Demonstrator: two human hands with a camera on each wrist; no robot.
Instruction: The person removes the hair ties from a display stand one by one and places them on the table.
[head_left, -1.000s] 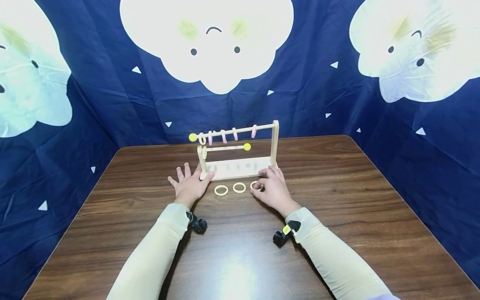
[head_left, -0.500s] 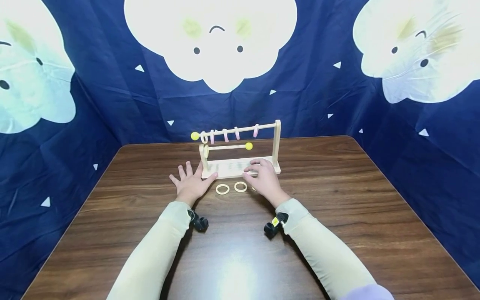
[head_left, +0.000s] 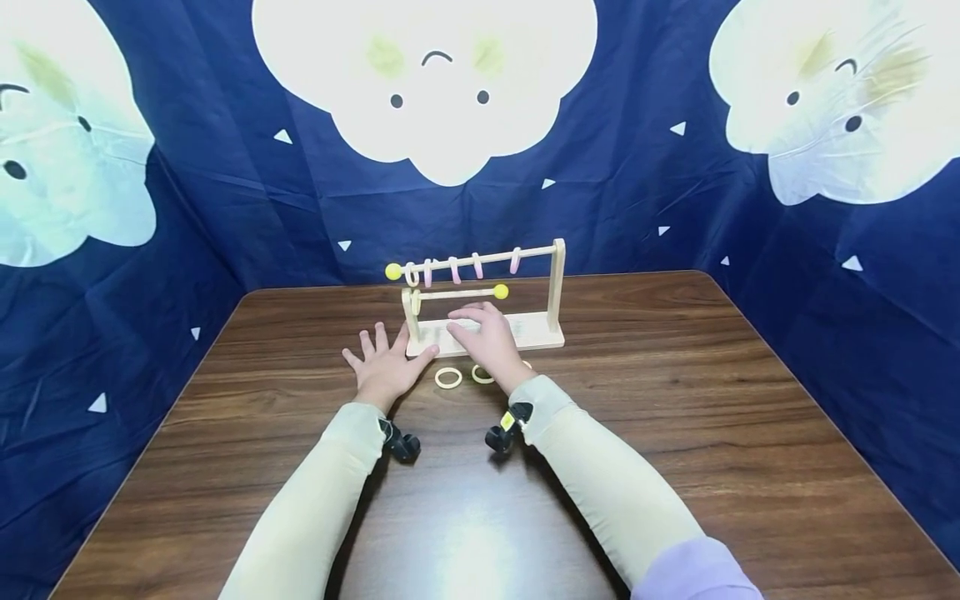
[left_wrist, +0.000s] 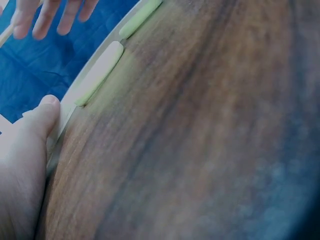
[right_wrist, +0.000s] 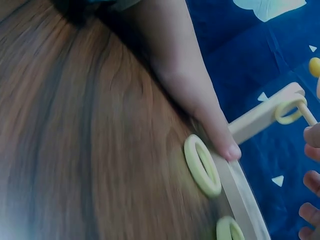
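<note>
A wooden rack point(head_left: 557, 287) with two rods stands on the table. My left hand point(head_left: 386, 371), fingers spread, lies at its left end, thumb point(left_wrist: 35, 130) on the front edge of the base. My right hand point(head_left: 491, 342) is over the base below the lower rod, its fingers point(right_wrist: 312, 182) loosely extended and holding nothing. Pale yellow rings lie in front of the base: a left ring point(head_left: 448, 387), a middle ring point(head_left: 480, 380) partly covered by the right hand, and a right ring point(head_left: 528, 364) mostly hidden behind it. Pink rings point(head_left: 477, 266) hang on the upper rod.
Yellow balls cap the upper rod point(head_left: 393, 272) and the lower rod point(head_left: 501, 292). One pale ring point(head_left: 416, 302) sits on the lower rod against the short post, another point(head_left: 412, 275) near the upper ball. Blue cloth point(head_left: 637, 208) hangs behind the brown table point(head_left: 675, 400).
My right hand has left the rightmost ring and moved left across the front of the rack, with that ring still on the table. The left hand has stayed in place at the base.
</note>
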